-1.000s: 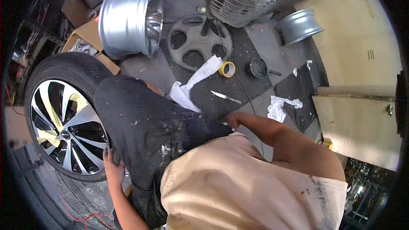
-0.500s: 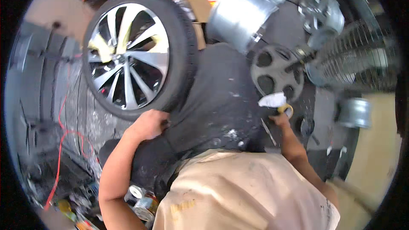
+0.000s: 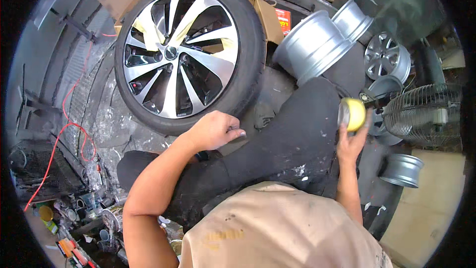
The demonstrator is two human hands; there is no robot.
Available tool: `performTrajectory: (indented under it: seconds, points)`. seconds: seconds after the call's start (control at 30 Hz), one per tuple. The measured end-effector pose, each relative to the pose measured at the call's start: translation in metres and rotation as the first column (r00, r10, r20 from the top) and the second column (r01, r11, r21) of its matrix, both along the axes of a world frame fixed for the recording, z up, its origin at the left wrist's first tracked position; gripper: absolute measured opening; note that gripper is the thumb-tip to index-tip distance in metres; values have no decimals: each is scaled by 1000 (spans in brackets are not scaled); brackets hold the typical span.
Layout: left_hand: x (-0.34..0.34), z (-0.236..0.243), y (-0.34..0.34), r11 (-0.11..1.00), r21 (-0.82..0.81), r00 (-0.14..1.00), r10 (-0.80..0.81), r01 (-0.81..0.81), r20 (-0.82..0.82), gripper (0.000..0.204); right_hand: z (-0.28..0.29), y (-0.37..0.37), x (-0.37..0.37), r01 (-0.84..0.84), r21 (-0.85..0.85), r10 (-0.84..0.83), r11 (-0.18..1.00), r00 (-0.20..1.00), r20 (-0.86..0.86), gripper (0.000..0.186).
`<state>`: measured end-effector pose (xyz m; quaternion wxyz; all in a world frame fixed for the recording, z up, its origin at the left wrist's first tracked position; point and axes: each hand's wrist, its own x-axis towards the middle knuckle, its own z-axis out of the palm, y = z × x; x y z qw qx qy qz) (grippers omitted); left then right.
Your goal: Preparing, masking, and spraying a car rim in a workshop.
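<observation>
My right hand (image 3: 349, 139) holds up a roll of yellow masking tape (image 3: 355, 114), its fingers round the roll's edge, above and beside my right knee. Loosely closed, my left hand (image 3: 215, 130) rests by the near edge of a tire (image 3: 252, 59); nothing shows in its fingers. The tire is mounted on a black and silver alloy wheel (image 3: 170, 92), which lies face up and tilted toward me. Strips of pale yellow masking tape (image 3: 190, 19) cover parts of several spokes at the far, left and right sides of the wheel.
Bare silver rims (image 3: 317, 44) stand beyond my right knee, with a multi-spoke rim (image 3: 382, 57) farther right. A fan (image 3: 424, 114) and another rim (image 3: 402, 170) are at the right. A cardboard box (image 3: 267, 20) sits behind the tire. A red cord (image 3: 64, 129) and cluttered cans (image 3: 111, 218) lie left.
My right hand has lifted the tape roll up from low near the floor at the right. My left hand has shifted slightly right along the tire. The whole view has shifted as well.
</observation>
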<state>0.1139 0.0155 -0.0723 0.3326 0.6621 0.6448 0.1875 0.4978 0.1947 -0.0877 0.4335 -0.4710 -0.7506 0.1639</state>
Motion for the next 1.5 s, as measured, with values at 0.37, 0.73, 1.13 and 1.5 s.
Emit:
performTrajectory:
  seconds: [0.37, 0.73, 1.13, 1.5]
  points:
    - [-52, 60, 0, 761, 389, 854, 444, -519, 271, 14, 82, -7, -250, -663, -397, 659, 635, 733, -170, 68]
    - [-78, 47, 6, 746, 142, 738, 577, -651, 350, 71, 29, -2, -294, -904, -427, 310, 9, 409, -858, 67]
    - [-68, 39, 38, 692, 444, 819, 522, -570, 237, 61, 24, 24, -291, -730, -413, 644, 545, 679, -352, 102]
    - [-61, 35, 47, 717, 440, 840, 485, -541, 242, 70, 21, 32, -269, -834, -439, 606, 334, 547, -578, 37]
